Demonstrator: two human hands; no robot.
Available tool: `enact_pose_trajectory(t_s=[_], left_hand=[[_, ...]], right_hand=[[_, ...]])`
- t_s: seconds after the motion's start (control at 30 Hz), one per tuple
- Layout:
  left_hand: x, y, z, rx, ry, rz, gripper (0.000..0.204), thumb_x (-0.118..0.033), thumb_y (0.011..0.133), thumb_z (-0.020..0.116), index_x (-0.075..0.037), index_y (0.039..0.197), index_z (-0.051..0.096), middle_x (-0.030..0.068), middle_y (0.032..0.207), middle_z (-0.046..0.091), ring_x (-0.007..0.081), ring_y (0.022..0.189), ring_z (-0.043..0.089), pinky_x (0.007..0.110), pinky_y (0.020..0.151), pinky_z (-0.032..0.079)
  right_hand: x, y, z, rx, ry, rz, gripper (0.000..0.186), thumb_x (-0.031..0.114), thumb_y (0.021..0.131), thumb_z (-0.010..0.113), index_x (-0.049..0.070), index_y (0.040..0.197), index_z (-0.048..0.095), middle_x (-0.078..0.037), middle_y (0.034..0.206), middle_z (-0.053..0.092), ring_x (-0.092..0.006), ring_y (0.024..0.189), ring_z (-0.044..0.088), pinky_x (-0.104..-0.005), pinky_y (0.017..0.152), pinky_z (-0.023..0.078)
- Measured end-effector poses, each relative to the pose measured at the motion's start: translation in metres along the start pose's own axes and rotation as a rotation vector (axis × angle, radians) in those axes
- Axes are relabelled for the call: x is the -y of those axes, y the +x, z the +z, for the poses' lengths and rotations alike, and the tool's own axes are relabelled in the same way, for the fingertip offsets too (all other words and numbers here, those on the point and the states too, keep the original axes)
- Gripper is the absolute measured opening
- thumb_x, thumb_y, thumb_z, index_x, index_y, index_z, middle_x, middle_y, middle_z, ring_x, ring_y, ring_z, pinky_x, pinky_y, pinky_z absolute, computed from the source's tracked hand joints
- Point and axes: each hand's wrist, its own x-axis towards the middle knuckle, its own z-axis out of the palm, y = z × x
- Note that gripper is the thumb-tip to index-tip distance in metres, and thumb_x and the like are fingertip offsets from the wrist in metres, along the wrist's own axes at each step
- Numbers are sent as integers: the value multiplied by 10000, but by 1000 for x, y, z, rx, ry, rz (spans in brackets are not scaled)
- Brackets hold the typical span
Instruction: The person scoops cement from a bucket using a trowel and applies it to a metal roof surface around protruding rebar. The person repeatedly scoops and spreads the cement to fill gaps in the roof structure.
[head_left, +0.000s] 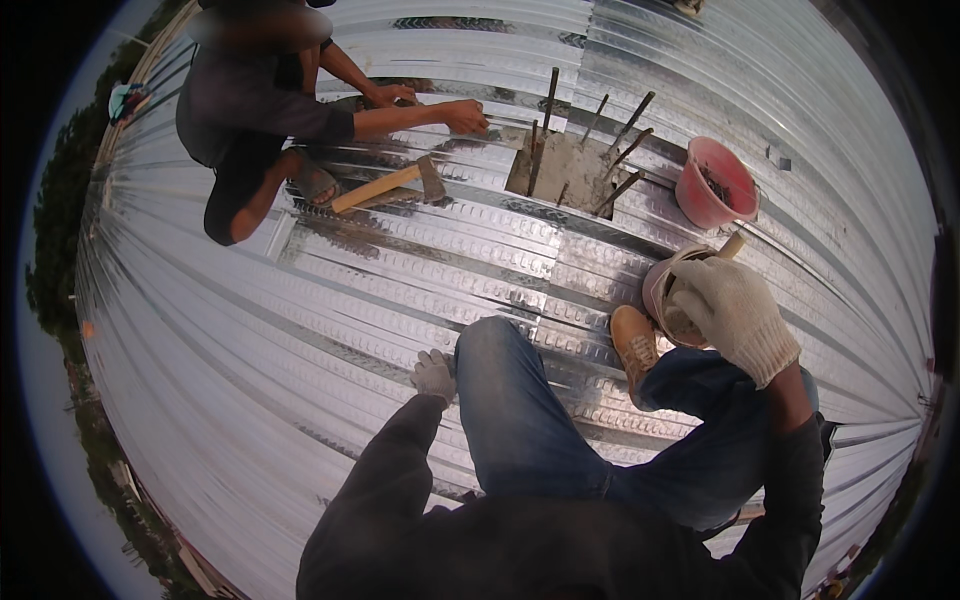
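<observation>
Currently your gloved left hand point(434, 377) is spreading its fingers beside your knee point(492, 345), while your gloved right hand point(738, 318) is curling over a bucket point(656, 284); whether it is gripping anything, I cannot tell. That bucket is standing beside your tan shoe point(632, 338), near a red tub point(690, 200).

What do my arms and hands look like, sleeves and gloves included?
Your left hand and right hand wear pale, knitted fabric gloves. The dark charcoal fabric left sleeve reaches about to its glove; the matching right sleeve stops short, leaving some wrist bare. No markings stand out.
</observation>
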Motion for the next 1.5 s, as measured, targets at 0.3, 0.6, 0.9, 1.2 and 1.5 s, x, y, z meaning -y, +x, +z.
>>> enact_pose_trajectory(t_s=[0.3,0.6,0.9,1.2,1.5], left_hand=[[1,3,9,-47,-7,-6,829,-372,867,940,-63,1503,508,204,1496,523,435,1374,610,641,1084,503],[-6,-1,2,-63,33,26,703,-397,928,875,-64,1449,542,197,1446,541,439,1343,631,655,1045,525],[12,-1,11,-107,45,31,510,-416,1059,729,-61,1384,561,198,1401,564,437,1267,670,655,984,545],[5,4,6,-89,18,26,531,-398,1036,756,-60,1392,551,212,1410,555,444,1281,665,652,990,546],[4,0,-3,-5,45,-6,672,-398,983,824,-51,1470,518,215,1464,527,439,1347,632,633,1032,548]], right_hand=[[-17,5,5,-32,-25,-24,267,236,1020,716,31,1175,789,-227,1091,778,-476,1065,751,-572,937,602],[-6,11,-2,-32,-2,-55,225,198,1000,720,10,1116,764,-234,991,755,-474,1024,736,-587,936,588],[-5,11,-3,25,-30,-21,276,218,998,740,18,1185,771,-238,1034,776,-478,1020,760,-578,921,601],[-4,8,-5,0,-31,-21,225,229,998,746,27,1097,751,-231,958,764,-481,977,753,-586,876,588],[-9,4,5,-14,-61,-39,238,238,1008,742,38,1136,758,-217,982,766,-474,977,747,-590,886,585]])
